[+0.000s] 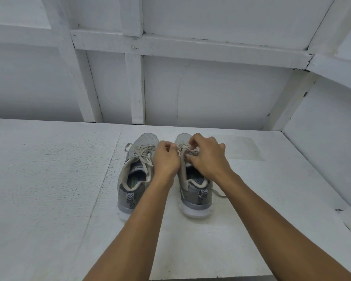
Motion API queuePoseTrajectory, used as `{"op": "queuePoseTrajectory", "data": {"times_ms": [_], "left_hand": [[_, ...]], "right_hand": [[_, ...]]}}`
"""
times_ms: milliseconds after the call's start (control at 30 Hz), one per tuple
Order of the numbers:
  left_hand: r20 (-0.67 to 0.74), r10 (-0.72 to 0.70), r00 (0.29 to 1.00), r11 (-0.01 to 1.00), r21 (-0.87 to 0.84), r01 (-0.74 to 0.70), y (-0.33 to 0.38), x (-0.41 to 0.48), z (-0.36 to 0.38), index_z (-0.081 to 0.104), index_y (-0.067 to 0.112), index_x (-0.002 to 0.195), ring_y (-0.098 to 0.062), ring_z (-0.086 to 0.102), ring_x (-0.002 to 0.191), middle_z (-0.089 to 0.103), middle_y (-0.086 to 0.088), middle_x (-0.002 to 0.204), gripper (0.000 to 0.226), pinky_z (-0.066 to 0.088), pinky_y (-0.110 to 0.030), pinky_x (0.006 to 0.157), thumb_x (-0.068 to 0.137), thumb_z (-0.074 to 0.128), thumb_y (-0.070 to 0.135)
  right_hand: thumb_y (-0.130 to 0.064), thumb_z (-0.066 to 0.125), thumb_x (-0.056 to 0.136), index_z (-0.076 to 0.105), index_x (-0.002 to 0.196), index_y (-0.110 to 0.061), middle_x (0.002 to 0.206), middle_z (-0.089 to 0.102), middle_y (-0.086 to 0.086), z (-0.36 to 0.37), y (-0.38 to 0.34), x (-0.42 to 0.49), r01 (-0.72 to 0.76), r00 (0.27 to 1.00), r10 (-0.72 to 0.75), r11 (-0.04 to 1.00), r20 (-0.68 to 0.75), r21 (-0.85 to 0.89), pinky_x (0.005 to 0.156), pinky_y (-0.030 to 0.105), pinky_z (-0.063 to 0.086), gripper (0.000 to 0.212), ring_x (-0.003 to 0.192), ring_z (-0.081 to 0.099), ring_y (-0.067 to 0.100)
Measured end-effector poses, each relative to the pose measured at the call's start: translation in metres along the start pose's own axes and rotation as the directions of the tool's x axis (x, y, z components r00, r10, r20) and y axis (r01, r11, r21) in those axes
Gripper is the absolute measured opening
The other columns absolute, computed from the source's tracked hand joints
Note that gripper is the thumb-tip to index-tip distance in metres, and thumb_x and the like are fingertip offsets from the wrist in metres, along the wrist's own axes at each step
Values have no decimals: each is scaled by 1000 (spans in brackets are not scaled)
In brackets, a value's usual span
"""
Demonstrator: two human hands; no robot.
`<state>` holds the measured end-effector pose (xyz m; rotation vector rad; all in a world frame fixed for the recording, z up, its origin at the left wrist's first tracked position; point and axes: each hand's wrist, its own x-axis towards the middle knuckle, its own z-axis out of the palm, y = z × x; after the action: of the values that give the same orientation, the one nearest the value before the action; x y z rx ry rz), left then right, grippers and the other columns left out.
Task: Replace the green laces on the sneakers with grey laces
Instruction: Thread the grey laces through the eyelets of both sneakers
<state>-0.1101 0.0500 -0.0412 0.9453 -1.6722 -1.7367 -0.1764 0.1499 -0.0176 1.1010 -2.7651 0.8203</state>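
Pinching the grey lace (188, 152) on the right sneaker (193, 191), the left hand (166, 158) and right hand (208, 157) curl close together. The left sneaker (133, 175) sits just beside it. The tabletop (49, 179) stretches wide leftward, with the wall (211, 94) beyond the toes.

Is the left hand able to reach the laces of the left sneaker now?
Probably yes. The left hand is right beside those laces with nothing between, though it seems to pinch the right sneaker's lace.

The left hand (166, 159) and right hand (207, 157) crowd over the right sneaker (193, 197), covering most of its lacing (188, 152). What the left hand's curled fingers hold is out of sight. The left forearm (142, 220) masks the left sneaker's (130, 177) near right side. Both forearms run off the near edge. The insole print (134, 182) is too small to read.
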Motion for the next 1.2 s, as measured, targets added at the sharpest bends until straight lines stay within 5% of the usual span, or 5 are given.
{"op": "queuePoseTrajectory", "data": {"times_ms": [167, 300, 433, 567, 1200], "left_hand": [[-243, 109, 964, 962, -218, -164, 40, 5, -23, 47, 19, 97, -6, 68, 81, 72, 8, 83, 16, 48, -27, 73, 105, 35, 27], [-252, 51, 967, 854, -490, -172, 66, 19, -34, 50, 16, 93, -12, 59, 55, 61, -1, 71, 14, 52, -27, 59, 103, 41, 17], [30, 163, 986, 986, 32, -164, 68, 20, -26, 62, 17, 89, -12, 47, 56, 64, 1, 75, 17, 38, -27, 57, 98, 48, 16], [381, 71, 922, 764, 574, -295, 67, 16, -23, 65, 14, 104, 0, 44, 47, 74, 1, 94, 22, 35, -20, 51, 101, 45, 21], [617, 205, 760, 282, 706, -650, 42, 0, 15, 61, 20, 122, -24, 57, 104, 59, -7, 115, 32, 46, -30, 77, 93, 53, 10]], "right_hand": [[-31, 84, 71, 53, 116, -24, 110, 56, -6, -11, 29, -34, -211, 958, 266, 906, -106, 368, 85, 31, 41, 55, 105, 47, 17], [-32, 78, 79, 59, 102, -22, 102, 62, -8, 3, 37, -52, -349, 918, 395, 792, 15, 501, 65, 21, 42, 31, 85, 57, 13], [-39, 68, 87, 63, 87, -26, 87, 65, -11, 9, 31, -49, -321, 919, 393, 798, -37, 509, 61, 20, 42, 14, 73, 59, 8], [-43, 63, 89, 71, 88, -24, 85, 67, -12, 7, 29, -42, -313, 920, 382, 847, -83, 429, 62, 17, 42, 20, 79, 59, 2], [-37, 57, 92, 64, 77, 3, 79, 64, 18, 16, 33, -35, -446, 848, 529, 734, -21, 512, 59, 31, 35, 43, 64, 45, 18]]}}
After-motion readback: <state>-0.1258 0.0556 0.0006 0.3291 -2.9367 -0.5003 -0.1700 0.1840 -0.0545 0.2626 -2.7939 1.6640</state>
